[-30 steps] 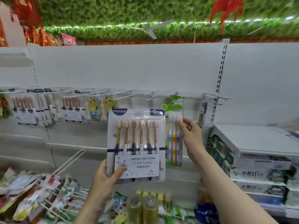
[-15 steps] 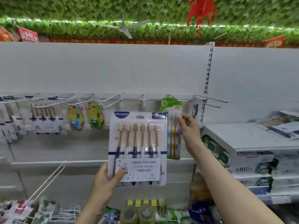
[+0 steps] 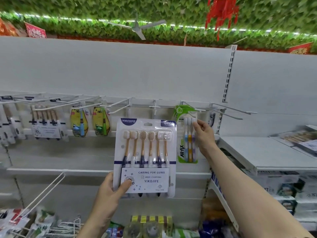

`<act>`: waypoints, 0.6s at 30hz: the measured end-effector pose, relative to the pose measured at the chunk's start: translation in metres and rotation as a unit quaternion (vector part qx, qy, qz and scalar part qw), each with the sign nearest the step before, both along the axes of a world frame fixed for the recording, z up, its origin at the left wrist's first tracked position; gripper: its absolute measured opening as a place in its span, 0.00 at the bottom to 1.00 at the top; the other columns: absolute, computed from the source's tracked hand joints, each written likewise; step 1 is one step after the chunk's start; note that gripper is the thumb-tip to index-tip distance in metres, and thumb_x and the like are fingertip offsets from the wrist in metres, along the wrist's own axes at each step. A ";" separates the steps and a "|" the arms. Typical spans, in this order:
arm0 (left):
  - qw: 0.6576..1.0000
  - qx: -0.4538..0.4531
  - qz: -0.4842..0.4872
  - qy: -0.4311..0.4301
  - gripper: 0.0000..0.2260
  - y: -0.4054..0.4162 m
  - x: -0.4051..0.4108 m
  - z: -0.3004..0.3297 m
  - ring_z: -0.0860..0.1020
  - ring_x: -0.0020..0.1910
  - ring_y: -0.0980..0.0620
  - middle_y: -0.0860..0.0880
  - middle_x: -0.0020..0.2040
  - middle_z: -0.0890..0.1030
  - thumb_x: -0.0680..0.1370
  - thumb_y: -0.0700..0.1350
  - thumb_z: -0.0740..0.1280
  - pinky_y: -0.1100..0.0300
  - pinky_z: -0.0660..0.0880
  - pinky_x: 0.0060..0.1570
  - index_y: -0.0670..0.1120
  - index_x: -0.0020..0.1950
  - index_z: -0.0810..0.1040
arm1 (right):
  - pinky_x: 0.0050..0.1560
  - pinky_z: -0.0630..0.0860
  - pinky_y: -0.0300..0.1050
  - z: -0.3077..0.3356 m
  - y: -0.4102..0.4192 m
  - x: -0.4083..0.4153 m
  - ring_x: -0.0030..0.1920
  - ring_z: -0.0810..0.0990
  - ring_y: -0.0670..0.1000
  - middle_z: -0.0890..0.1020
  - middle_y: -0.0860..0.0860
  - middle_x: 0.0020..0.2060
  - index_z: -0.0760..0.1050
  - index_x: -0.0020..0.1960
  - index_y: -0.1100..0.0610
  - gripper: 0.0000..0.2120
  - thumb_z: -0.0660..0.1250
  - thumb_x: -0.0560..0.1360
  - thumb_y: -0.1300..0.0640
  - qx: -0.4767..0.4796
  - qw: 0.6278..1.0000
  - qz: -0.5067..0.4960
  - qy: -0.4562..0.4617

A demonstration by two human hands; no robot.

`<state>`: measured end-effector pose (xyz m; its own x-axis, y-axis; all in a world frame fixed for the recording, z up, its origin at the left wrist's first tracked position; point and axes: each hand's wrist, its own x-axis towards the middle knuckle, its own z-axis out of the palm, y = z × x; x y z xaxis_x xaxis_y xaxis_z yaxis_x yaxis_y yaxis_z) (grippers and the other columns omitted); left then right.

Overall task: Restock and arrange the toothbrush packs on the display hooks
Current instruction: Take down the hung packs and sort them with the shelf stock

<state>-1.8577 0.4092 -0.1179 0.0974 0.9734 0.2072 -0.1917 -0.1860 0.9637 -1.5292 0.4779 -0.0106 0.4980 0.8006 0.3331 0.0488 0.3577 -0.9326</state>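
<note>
Head view of a white shop display wall, seen from in front and slightly below. A person's left hand [image 3: 109, 191] grips the lower left corner of a big toothbrush pack [image 3: 145, 158], thumb curled over the front label and the other fingers hidden behind the card. This pack is upright, held up in front of the wall and off the hooks, its top edge just below the hook rail [image 3: 154, 103]. It shows six brushes with gold handles side by side and the words "YIKOJIFE" and "CARING FOR GUMS".

The right hand [image 3: 204, 134] reaches up just beside it, thumb and fingertips pinching the upper right edge of a green pack [image 3: 186, 134]. That pack holds three brushes, blue, yellow and purple, and is marked "All-fix". Its top sits at a white wire hook [image 3: 193, 108]; whether it hangs fully on the hook is hard to tell.

Further left along the rail, two yellow packs [image 3: 89, 121] with cartoon faces hang on hooks, and beyond them more gold-handled packs [image 3: 46, 124], blurred. An empty double hook [image 3: 231, 111] juts out to the right. A white shelf [image 3: 267, 152] sits at right, with boxed goods under it. Green leaf decor [image 3: 154, 7] runs overhead.
</note>
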 end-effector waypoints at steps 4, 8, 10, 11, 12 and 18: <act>1.000 -0.002 0.008 0.002 0.23 0.007 0.000 -0.003 0.82 0.56 0.46 0.48 0.55 0.85 0.68 0.49 0.75 0.38 0.73 0.64 0.49 0.62 0.77 | 0.47 0.80 0.43 0.001 0.009 0.002 0.51 0.81 0.49 0.82 0.50 0.50 0.77 0.59 0.53 0.08 0.65 0.81 0.55 0.009 1.000 0.017 -0.014; 1.000 -0.008 0.012 0.005 0.20 0.005 -0.008 -0.002 0.83 0.55 0.46 0.49 0.53 0.86 0.69 0.46 0.73 0.43 0.76 0.60 0.49 0.60 0.77 | 0.42 0.77 0.39 0.002 0.016 0.000 0.49 0.80 0.46 0.81 0.49 0.51 0.77 0.57 0.50 0.06 0.63 0.82 0.55 -0.005 1.000 0.022 -0.012; 1.000 -0.005 0.015 0.005 0.20 0.003 -0.017 0.000 0.83 0.55 0.47 0.50 0.53 0.86 0.69 0.46 0.73 0.45 0.76 0.60 0.49 0.60 0.77 | 0.40 0.77 0.36 0.001 0.020 -0.003 0.48 0.80 0.45 0.81 0.48 0.51 0.76 0.61 0.52 0.09 0.63 0.82 0.54 -0.010 1.000 0.015 -0.018; 1.000 -0.003 0.017 0.011 0.20 0.002 -0.024 0.001 0.83 0.55 0.48 0.50 0.53 0.86 0.69 0.45 0.73 0.46 0.76 0.60 0.49 0.61 0.76 | 0.40 0.76 0.34 0.000 0.023 -0.005 0.48 0.80 0.44 0.81 0.48 0.51 0.75 0.62 0.52 0.09 0.63 0.82 0.54 -0.016 1.000 -0.005 -0.019; 1.000 0.000 0.017 0.015 0.20 0.001 -0.031 0.000 0.83 0.55 0.48 0.50 0.53 0.85 0.70 0.45 0.73 0.46 0.77 0.59 0.49 0.61 0.76 | 0.42 0.75 0.33 -0.002 0.024 -0.008 0.48 0.79 0.44 0.81 0.48 0.51 0.75 0.61 0.52 0.09 0.64 0.82 0.54 -0.025 0.999 -0.044 -0.018; 0.999 -0.003 0.023 0.025 0.15 -0.009 -0.095 -0.004 0.84 0.53 0.48 0.50 0.53 0.86 0.76 0.38 0.71 0.56 0.81 0.47 0.47 0.61 0.76 | 0.58 0.74 0.47 -0.014 0.003 -0.099 0.56 0.80 0.53 0.81 0.50 0.52 0.77 0.56 0.54 0.10 0.66 0.80 0.50 -0.025 0.980 -0.199 -0.013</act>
<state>-1.9523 0.4003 -0.1222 0.0626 0.9784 0.1972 -0.1352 -0.1875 0.9729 -1.6285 0.4805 -0.0243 0.7663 0.5604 0.3142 0.1981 0.2591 -0.9453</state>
